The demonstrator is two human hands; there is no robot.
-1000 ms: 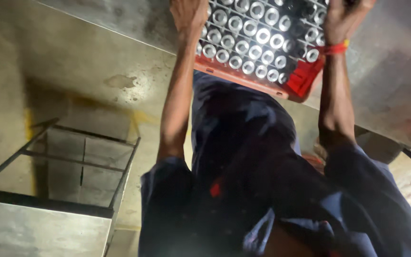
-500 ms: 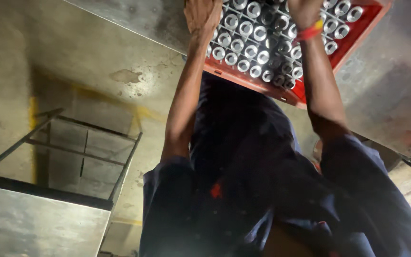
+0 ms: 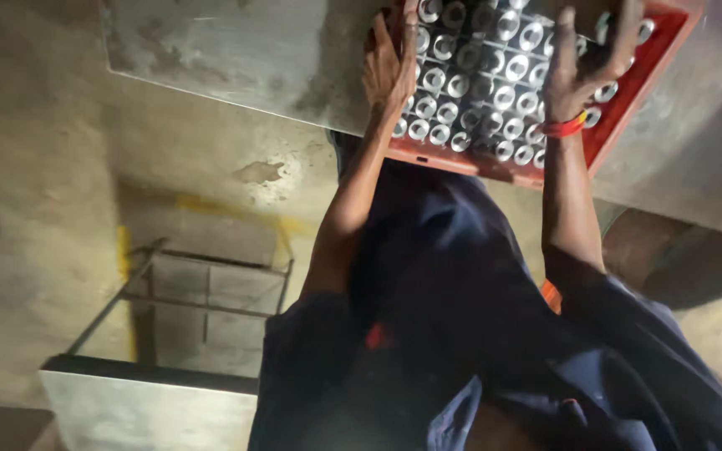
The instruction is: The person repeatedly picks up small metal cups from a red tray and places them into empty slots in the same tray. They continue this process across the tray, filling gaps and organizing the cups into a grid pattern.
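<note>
Over at about one o'clock, a red tray [image 3: 628, 108] sits on a grey metal table [image 3: 236, 58], packed with rows of short silvery metal rings [image 3: 470, 83] standing on end, their open mouths facing up. The tray's near edge hangs close to the table's edge, right above the person's dark blue clothing [image 3: 453, 309].

The left hand [image 3: 388, 67] rests at the tray's nine o'clock side. Its fingers [image 3: 409, 33] lie fairly straight and close together, stretched along the tray's left rim and over the outermost rings, touching them. It looks like a flat press or loose hold on the rim rather than a tight clench; I cannot tell whether the thumb hooks under the edge.

The right hand [image 3: 582, 63] hovers over the tray's middle, toward three o'clock from the left one. Its fingers are curled and spread, a half-open claw above the rings, and a red band [image 3: 563, 128] circles the wrist. Whether the fingertips grasp a ring I cannot tell; the upper fingers run out of view at the top.

Down at seven o'clock stands an open metal frame [image 3: 202, 276] of thin bars on the stained concrete floor [image 3: 35, 209], with a pale metal surface [image 3: 144, 409] just below it. At four o'clock, beside the person's right sleeve, sits a dark round drum-like object [image 3: 678, 259], half under the table.
</note>
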